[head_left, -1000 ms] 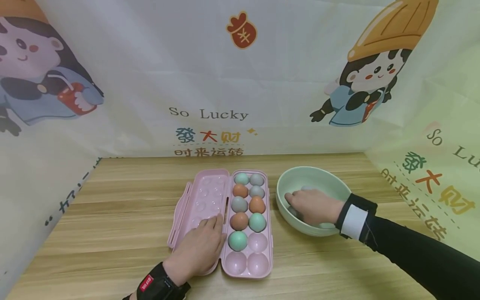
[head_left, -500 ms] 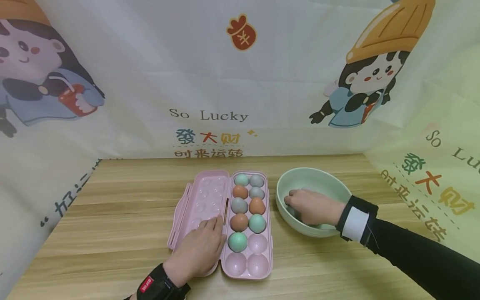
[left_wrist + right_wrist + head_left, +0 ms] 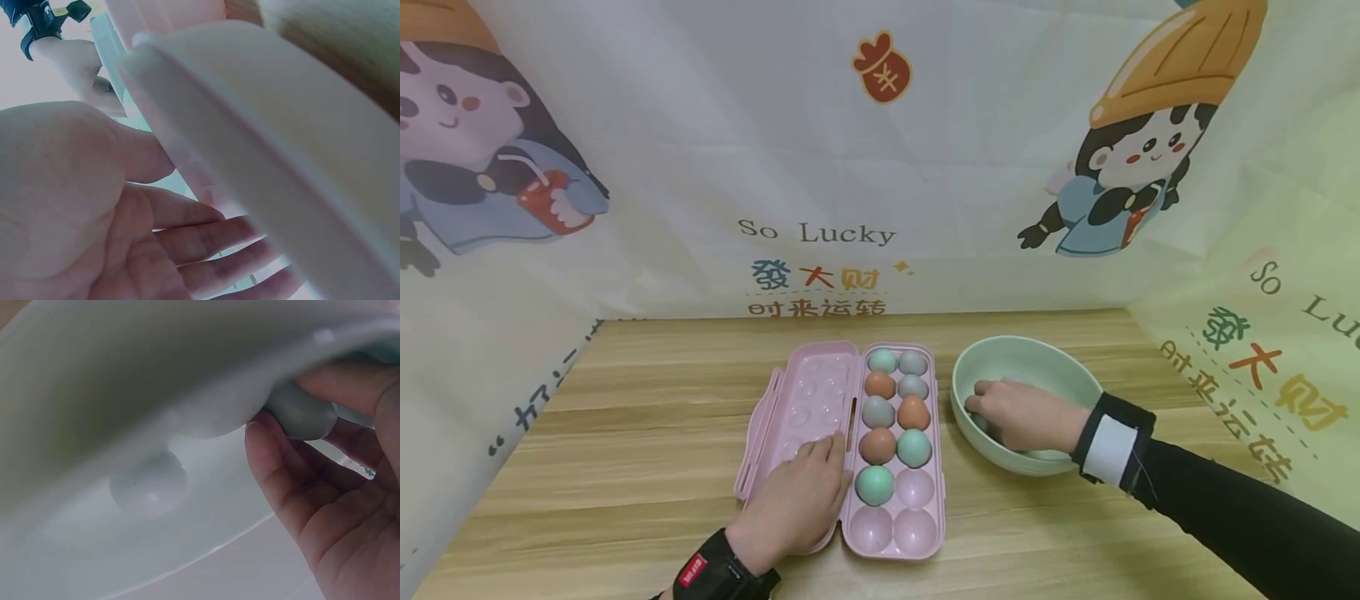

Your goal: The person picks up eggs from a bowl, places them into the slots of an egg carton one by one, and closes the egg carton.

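Note:
An egg carton (image 3: 820, 379) of pink plastic lies unfolded on the table, lid to the left. Its tray holds several eggs in brown, grey and green; three cups nearest me have none. My left hand (image 3: 797, 502) rests on the near part of the lid with fingers extended, as the left wrist view also shows from below. To the right stands a pale green bowl (image 3: 1011, 461). Reaching over its rim, my right hand (image 3: 1028, 414) holds a greyish egg (image 3: 303, 414) between thumb and fingers. Another pale egg (image 3: 150, 484) lies in the bowl, apart from the fingers.
Wooden tabletop (image 3: 625, 433) surrounds the carton and bowl, with a narrow strip between them. A printed white cloth (image 3: 820, 150) with cartoon figures hangs behind the table and along both sides.
My right hand stays in the bowl; its fingers have shifted slightly left around the egg. My left hand and the carton look the same.

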Tool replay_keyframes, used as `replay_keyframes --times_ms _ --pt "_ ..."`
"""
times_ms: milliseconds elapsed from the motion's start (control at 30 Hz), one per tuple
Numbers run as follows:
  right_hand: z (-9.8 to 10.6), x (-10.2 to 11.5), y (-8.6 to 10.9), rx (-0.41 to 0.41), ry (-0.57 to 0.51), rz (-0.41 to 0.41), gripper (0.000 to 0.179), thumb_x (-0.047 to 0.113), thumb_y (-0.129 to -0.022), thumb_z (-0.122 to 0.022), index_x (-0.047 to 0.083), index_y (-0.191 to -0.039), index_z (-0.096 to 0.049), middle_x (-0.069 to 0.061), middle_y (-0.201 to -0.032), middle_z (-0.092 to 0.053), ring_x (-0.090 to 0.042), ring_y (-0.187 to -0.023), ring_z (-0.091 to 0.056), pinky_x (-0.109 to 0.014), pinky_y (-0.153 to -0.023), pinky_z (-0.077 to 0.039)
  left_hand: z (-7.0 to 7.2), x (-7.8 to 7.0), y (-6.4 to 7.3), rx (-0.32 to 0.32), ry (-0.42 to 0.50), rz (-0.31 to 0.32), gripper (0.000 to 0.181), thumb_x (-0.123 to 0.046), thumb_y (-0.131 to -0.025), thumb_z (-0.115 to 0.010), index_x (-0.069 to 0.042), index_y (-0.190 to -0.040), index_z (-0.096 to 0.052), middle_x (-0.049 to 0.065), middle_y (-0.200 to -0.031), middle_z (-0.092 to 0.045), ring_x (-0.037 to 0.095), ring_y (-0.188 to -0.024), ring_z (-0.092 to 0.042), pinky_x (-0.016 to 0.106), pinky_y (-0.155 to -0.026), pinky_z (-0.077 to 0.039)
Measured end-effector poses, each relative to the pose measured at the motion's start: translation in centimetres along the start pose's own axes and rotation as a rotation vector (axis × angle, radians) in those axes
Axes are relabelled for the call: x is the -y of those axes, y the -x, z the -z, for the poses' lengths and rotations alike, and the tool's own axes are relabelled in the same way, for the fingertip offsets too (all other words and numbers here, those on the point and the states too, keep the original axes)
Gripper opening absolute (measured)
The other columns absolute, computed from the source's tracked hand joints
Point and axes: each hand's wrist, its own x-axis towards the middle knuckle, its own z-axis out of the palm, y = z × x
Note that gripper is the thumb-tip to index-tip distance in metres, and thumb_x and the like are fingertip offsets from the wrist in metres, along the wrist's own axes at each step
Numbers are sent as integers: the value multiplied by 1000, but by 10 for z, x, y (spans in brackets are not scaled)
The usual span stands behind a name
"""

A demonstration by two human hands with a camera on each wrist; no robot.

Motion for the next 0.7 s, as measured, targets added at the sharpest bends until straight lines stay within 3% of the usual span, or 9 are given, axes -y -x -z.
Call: replay_keyframes --times_ms 233,467,700 --pt "3 -1 5 -51 -43 -4 23 -3 -70 -66 5 -91 -61 3 -74 -47 -10 -62 -45 -22 -54 -39 1 0 1 11 10 1 50 -22 -100 -43 16 -133 -41 28 -130 -47 39 -118 -47 46 -93 -41" --pt "18 5 11 -113 -154 -106 30 5 -74 -72 0 -102 -64 -3 -88 -57 -11 -74 -52 -22 -62 -45 0 -1 1 -4 12 -1 50 -22 -100 -43 16 -133 -41 28 -130 -47 39 -118 -48 46 -93 -41" --pt "33 16 11 -213 -173 -154 29 13 -74 -73 1 -99 -62 -3 -92 -57 -10 -76 -52 -21 -64 -45 0 -1 1 -2 7 2 50 -22 -100 -43 16 -133 -41 28 -130 -47 39 -118 -48 47 -92 -42"
